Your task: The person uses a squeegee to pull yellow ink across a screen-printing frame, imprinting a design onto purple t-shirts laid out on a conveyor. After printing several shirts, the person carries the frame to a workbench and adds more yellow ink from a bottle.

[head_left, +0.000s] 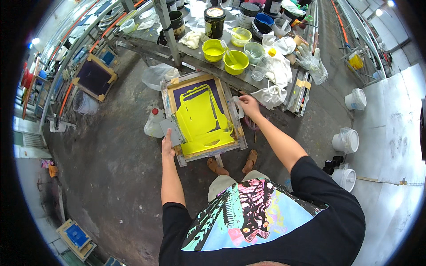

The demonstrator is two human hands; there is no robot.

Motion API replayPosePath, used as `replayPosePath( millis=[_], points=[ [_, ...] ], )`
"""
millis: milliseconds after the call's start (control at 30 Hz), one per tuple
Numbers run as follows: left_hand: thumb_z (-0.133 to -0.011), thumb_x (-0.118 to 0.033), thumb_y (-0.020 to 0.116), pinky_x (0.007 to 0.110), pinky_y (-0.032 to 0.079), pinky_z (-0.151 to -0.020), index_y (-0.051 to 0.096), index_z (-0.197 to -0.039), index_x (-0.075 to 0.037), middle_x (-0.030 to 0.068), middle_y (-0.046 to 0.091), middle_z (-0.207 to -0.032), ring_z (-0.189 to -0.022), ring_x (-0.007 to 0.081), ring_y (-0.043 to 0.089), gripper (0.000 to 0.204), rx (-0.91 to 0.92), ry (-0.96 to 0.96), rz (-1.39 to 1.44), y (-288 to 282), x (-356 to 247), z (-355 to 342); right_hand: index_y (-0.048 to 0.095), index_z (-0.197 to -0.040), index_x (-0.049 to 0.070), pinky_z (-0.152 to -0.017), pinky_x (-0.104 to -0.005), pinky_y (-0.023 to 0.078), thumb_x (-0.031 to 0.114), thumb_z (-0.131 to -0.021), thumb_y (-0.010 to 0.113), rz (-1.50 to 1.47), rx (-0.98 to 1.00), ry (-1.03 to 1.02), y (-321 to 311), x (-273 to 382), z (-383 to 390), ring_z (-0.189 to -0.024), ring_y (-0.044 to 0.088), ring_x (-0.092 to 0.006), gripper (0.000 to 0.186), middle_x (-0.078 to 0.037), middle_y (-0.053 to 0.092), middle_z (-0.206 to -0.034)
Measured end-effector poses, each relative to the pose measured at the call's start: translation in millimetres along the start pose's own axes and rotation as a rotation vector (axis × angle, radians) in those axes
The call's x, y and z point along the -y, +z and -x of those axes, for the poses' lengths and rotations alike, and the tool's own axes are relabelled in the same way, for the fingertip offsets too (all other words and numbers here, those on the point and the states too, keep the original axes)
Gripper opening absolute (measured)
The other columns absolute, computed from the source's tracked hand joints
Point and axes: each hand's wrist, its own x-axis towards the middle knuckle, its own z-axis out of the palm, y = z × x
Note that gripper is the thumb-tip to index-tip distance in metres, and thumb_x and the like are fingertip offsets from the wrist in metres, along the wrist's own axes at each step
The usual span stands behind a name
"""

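Observation:
Below me, a wooden-framed printing screen rests on a stand, with thick yellow ink spread unevenly over its dark mesh. My left hand is closed on a flat grey scraper with a small hole, at the frame's left edge. On the opposite side, the closed fingers of my right hand hold a whitish, handle-like piece against the right edge. I cannot tell whether that piece is fixed to the frame. A clear jug with a red cap stands on the floor beside my left hand.
Ahead is a bench carrying yellow bowls of ink, a black tub, a clear bottle, white rags and plastic gloves. White buckets line the right wall. Another screen leans at the left.

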Motion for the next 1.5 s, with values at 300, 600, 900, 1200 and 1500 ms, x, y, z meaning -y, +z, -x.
replayPosePath(
  millis=[300,600,900,1200,1500],
  points=[
    [-0.095,-0.042,0.074,0.038,0.049,-0.101,0.058,-0.138,0.003,0.0094,0.068,-0.131,-0.117,0.0229,0.066,0.064,-0.111,0.052,-0.101,-9.3,21.7,-31.2,0.028,-0.155,-0.002,-0.116,-0.0497,0.036,0.058,-0.06,0.095,0.201,-0.566,-0.23,-121.6,48.8,-89.8,-0.139,0.041,-0.0432,0.131,-0.03,0.043,-0.149],
    [-0.093,-0.027,0.078,0.033,0.052,-0.089,0.064,-0.125,0.001,0.0075,0.07,-0.117,-0.1,0.0182,0.068,0.045,-0.151,0.246,-0.068,15.4,-18.8,-2.4,0.049,-0.141,-0.005,-0.1,-0.0389,0.048,0.054,-0.082,0.084,0.073,-0.428,-0.111,-101.0,54.4,-83.8,-0.118,0.059,-0.0275,0.091,-0.02,0.06,-0.135],
    [-0.083,-0.022,0.069,0.05,0.05,-0.067,0.068,-0.09,-0.008,0.0159,0.068,-0.077,-0.075,0.0412,0.065,0.016,-0.11,0.769,-1.347,104.1,-60.8,-46.2,0.046,-0.142,-0.006,-0.108,-0.0392,0.044,0.031,-0.096,0.076,-0.023,-0.423,-0.343,-132.4,71.4,102.3,-0.124,0.059,-0.0268,0.067,-0.017,0.061,-0.138],
    [-0.083,-0.016,0.069,0.049,0.054,-0.077,0.072,-0.111,-0.018,0.0121,0.074,-0.095,-0.089,0.0372,0.07,0.029,-0.063,0.755,-1.642,121.1,-41.0,-93.1,0.046,-0.145,-0.002,-0.111,-0.0425,0.041,0.031,-0.1,0.07,0.211,-0.443,-0.129,-182.4,3.6,237.5,-0.131,0.055,-0.0298,0.061,-0.018,0.058,-0.143],
    [-0.081,-0.015,0.07,0.049,0.054,-0.074,0.073,-0.104,-0.01,0.017,0.07,-0.083,-0.082,0.0386,0.07,0.023,-0.003,0.595,-1.529,102.0,25.3,75.9,0.05,-0.143,0.002,-0.106,-0.0396,0.044,0.03,-0.096,0.075,0.183,-0.368,-0.174,-210.0,13.2,225.4,-0.123,0.06,-0.0274,0.06,-0.014,0.061,-0.137]
  ],
)
